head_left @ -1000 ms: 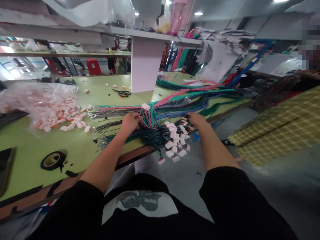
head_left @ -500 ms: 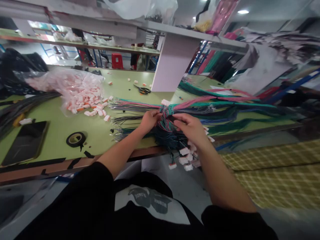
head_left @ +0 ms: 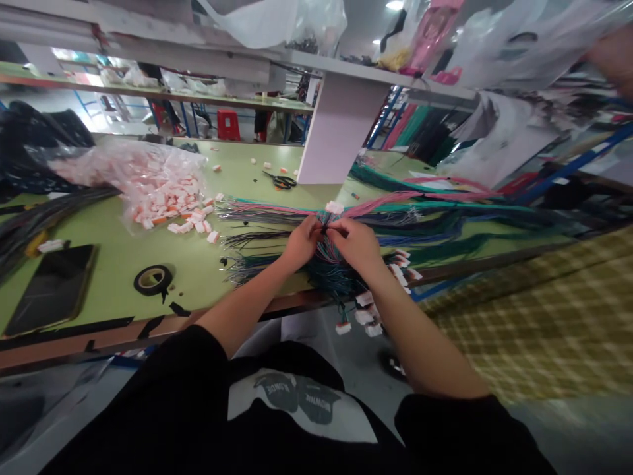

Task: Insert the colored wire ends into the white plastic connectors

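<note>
Both of my hands meet at a gathered bundle of thin wires near the table's front edge. My left hand is closed at the bundle's left side, with its fingertips pinched on the wires. From the right, my right hand pinches at the same spot, its fingertips almost touching the left ones; what lies between them is too small to tell. A white connector sits just beyond the fingers. More white connectors hang from the wires over the table edge.
On the green table are a phone, a black tape roll, scissors and a clear bag of connectors. A white upright panel stands behind the bundle. Checked cloth lies at the right. Someone's blurred hand shows top right.
My right hand has moved left and closed in beside my left hand. The dark piece visible at its fingers before is now hidden. A person's blurred hand and a clear bag have appeared at the top right.
</note>
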A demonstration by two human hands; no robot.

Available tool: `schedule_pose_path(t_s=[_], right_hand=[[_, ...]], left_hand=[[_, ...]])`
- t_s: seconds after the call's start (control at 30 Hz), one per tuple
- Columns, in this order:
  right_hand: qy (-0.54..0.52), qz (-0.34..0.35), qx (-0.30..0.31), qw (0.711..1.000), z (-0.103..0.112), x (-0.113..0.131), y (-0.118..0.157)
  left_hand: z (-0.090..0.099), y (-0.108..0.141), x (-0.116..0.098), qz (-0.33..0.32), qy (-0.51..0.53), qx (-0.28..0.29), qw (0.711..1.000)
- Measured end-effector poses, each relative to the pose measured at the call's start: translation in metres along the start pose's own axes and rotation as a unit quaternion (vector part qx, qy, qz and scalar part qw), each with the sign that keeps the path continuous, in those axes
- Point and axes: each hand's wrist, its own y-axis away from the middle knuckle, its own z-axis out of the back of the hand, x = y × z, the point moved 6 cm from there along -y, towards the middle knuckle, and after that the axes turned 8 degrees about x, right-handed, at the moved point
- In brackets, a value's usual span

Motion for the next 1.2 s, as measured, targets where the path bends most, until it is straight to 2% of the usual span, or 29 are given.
schedule_pose_path(t_s=[0.27, 0.5, 0.7, 0.87, 0.93, 1.0, 1.1, 1.2], right_hand=[[0.023, -0.014, -0.028, 0.999, 0.000, 0.001, -0.003], [0.018, -0.025, 0.009, 0.999, 0.002, -0.002, -0.009], [0.018, 0.096, 0.083, 0.992, 0.004, 0.008, -0.007], [0.010, 0.138, 0.146, 0.980, 0.003, 0.003, -0.014], [0.050, 0.129, 0.135, 0.981, 0.003, 0.002, -0.019], [0.110, 0.130, 0.098, 0.980, 0.004, 0.005, -0.023], [0.186, 0.177, 0.042, 0.966, 0.005, 0.016, -0.023], [0.180, 0.239, 0.016, 0.954, 0.005, 0.025, -0.020]], left_hand=[[0.002, 0.002, -0.009, -0.006, -0.032, 0.018, 0.999], [0.000, 0.003, -0.013, -0.005, 0.020, 0.056, 0.998], [0.003, 0.001, 0.001, 0.043, 0.149, 0.004, 0.988], [-0.002, 0.001, 0.006, 0.122, 0.267, 0.013, 0.956], [-0.003, 0.001, 0.008, 0.147, 0.298, 0.029, 0.943], [-0.004, 0.001, 0.010, 0.157, 0.326, 0.049, 0.931], [-0.005, -0.001, 0.012, 0.159, 0.373, 0.091, 0.910], [-0.005, -0.002, 0.015, 0.173, 0.404, 0.124, 0.890]])
